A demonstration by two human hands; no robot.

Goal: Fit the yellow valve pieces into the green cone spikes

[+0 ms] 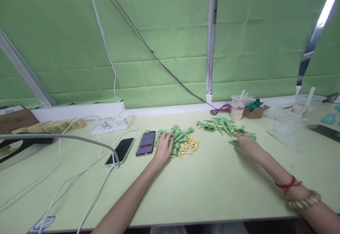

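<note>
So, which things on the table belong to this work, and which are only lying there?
Seemingly in use:
green spikes
small yellow pieces

Seemingly just lying about:
lit phone
dark phone
power strip
drink cup
cardboard box

a pink drink cup [237, 109] stands beside a cardboard box [253, 114].

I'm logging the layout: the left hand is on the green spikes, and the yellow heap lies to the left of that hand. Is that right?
Not quite: the head view shows the yellow heap to the right of the left hand. That hand is on the green spikes.
</note>
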